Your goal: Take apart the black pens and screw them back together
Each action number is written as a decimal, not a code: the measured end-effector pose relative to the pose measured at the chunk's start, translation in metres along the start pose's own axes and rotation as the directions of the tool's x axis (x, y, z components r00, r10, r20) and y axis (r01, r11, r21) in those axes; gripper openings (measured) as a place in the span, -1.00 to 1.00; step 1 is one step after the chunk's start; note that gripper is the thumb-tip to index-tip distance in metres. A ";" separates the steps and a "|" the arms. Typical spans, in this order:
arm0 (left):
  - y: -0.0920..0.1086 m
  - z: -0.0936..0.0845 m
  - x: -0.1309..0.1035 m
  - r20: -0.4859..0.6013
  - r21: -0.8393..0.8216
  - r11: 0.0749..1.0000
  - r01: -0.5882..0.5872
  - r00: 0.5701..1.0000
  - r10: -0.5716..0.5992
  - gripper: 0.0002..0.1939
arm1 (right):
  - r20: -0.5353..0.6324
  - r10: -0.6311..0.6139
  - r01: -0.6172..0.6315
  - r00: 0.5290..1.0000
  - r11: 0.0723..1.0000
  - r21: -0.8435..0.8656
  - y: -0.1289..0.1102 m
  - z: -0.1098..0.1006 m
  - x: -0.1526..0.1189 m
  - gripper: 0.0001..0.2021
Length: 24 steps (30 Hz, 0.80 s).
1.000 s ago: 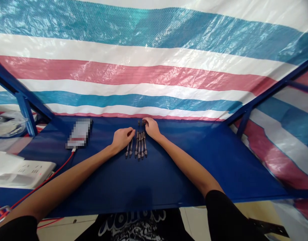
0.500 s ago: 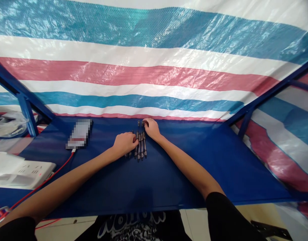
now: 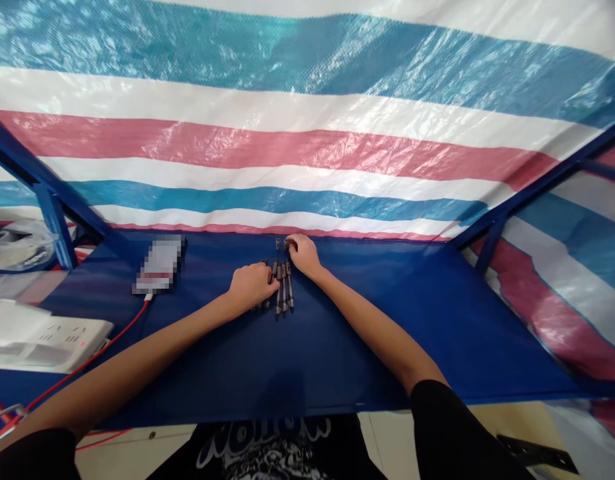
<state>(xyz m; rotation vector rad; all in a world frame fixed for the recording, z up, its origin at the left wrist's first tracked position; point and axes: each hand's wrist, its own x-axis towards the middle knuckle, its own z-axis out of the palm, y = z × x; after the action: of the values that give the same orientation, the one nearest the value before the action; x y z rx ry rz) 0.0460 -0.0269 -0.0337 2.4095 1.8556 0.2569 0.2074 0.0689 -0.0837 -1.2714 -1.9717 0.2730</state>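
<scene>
Several slim dark pens (image 3: 284, 293) lie side by side near the middle of the blue table (image 3: 337, 353), pointing toward me. My left hand (image 3: 252, 285) rests over the left part of the row, fingers curled, its thumb and fingertips on one of the pens; others show partly beneath it. Beyond the row, near the table's back edge, stands a small dark piece (image 3: 278, 244). Just right of it, my right hand (image 3: 302, 255) pinches a similar small piece (image 3: 286, 245) between thumb and fingers.
A phone (image 3: 160, 265), blurred by pixels, lies at the left with a red cable (image 3: 130, 325) plugged in. A white power strip (image 3: 62, 337) sits at the far left. Blue frame bars (image 3: 530, 180) and a striped sheet (image 3: 287, 150) rise behind.
My left hand has moved slightly right, and the pen by its thumb has shifted left, under the hand. My right hand is nearly still.
</scene>
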 end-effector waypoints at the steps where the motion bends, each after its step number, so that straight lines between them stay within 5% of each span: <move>1: 0.000 0.000 0.001 0.008 -0.005 1.000 0.015 1.000 -0.015 -0.75 | -0.003 -0.006 0.006 1.000 1.000 -0.001 0.001 0.000 0.000 -0.74; 11: -0.008 -0.006 0.009 0.042 -0.169 0.983 0.065 0.997 -0.059 -0.75 | -0.047 0.016 -0.012 0.999 0.997 0.079 0.001 0.000 -0.003 -0.74; 15: -0.012 -0.021 0.010 -0.033 -0.333 0.938 -0.097 0.995 0.091 -0.80 | -0.211 0.150 -0.092 0.966 0.961 0.261 -0.004 -0.012 0.001 -0.75; 18: -0.014 -0.031 0.009 -0.079 -0.528 0.812 -0.249 0.966 0.244 -0.83 | -0.336 0.262 -0.113 0.905 0.908 0.404 -0.013 -0.031 0.009 -0.76; 21: -0.018 -0.033 0.009 -0.051 -0.650 0.707 -0.280 0.944 0.327 -0.83 | -0.267 0.278 -0.104 0.923 0.847 0.520 -0.028 -0.052 0.006 -0.79; 24: -0.023 -0.028 0.010 -0.036 -0.649 0.684 -0.334 0.911 0.411 -0.85 | -0.068 0.163 -0.107 0.984 0.855 0.507 -0.042 -0.064 -0.014 -0.74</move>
<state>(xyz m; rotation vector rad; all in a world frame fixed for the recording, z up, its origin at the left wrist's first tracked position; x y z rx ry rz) 0.0215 -0.0119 -0.0095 2.1871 0.9555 0.6525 0.2260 0.0227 -0.0236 -1.0509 -1.5738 0.7241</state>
